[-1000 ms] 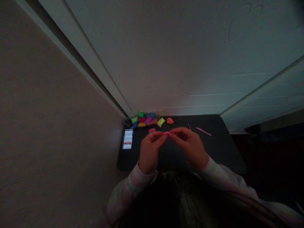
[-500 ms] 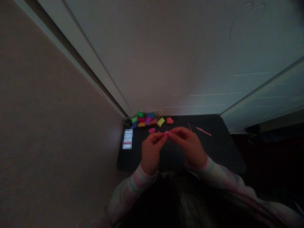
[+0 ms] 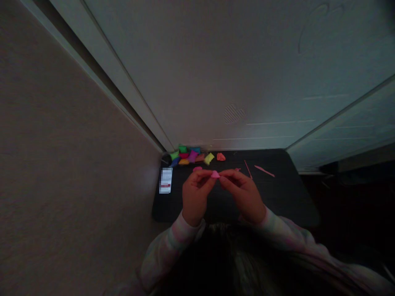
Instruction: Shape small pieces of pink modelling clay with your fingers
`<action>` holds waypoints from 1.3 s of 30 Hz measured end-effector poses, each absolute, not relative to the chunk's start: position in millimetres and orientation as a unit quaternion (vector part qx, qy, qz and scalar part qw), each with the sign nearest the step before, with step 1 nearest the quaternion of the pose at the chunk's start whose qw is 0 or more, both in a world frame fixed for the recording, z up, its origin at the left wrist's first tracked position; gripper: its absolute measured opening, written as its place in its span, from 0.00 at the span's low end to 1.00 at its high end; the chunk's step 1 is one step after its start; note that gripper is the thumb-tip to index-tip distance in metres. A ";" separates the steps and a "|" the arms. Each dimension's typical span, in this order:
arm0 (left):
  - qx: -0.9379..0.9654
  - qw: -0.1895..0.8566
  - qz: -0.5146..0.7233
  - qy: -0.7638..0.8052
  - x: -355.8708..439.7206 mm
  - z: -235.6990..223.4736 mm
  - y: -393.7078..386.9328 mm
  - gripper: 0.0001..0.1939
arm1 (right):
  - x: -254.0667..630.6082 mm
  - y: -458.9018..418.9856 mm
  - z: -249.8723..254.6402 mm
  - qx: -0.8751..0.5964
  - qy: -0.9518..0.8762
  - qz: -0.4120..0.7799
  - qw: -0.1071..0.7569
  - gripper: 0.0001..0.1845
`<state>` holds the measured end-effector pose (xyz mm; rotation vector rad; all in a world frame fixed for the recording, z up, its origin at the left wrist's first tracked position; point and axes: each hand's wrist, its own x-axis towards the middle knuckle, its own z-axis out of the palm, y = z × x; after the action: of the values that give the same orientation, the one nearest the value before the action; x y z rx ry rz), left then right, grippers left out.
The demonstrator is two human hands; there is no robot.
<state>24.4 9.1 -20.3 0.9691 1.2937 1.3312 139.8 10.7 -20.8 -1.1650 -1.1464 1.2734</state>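
Between my two hands, above the dark table [image 3: 277,197], is a small piece of pink modelling clay [image 3: 215,174]. My left hand [image 3: 196,195] pinches its left side with thumb and fingertips. On the other side, the thumb and fingertips of my right hand [image 3: 245,193] are closed on its right edge. Just beyond my left fingers lies another pink clay piece [image 3: 197,168], partly hidden. A small pink bit [image 3: 237,169] shows past my right fingers.
Several coloured clay packets [image 3: 188,156] lie at the back left, with a yellow packet [image 3: 209,158] and an orange clay lump [image 3: 221,156] beside them. A phone-like blurred object [image 3: 166,181] rests at the left edge. A thin pink stick [image 3: 248,169] and a pink knife-shaped tool [image 3: 264,170] lie right.
My right hand has shifted slightly left and down, uncovering a pink bit and more of the thin stick. The clay between my fingers shows more of its surface now.
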 end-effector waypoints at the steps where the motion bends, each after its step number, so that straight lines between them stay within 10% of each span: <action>1: 0.415 0.494 0.550 0.530 23.2 -19.5 9.0 0.06 | 141.2 9.8 -21.3 -0.480 -0.497 0.514 0.509 0.05; 13: 0.536 0.320 0.547 0.557 19.7 -18.3 0.3 0.06 | 149.4 6.2 -12.1 -0.425 -0.738 0.187 0.490 0.10; 27: 0.391 0.724 0.419 0.382 -2.1 2.7 9.0 0.11 | 166.8 8.4 15.2 -0.374 -0.611 0.584 0.382 0.05; 39: 0.438 0.718 0.386 0.379 -9.2 0.3 12.3 0.09 | 163.8 4.5 12.3 -0.358 -0.540 0.668 0.366 0.02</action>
<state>-9.2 12.3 0.3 0.9695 0.8396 0.8534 163.8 4.5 12.3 -0.9192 -1.3890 1.7160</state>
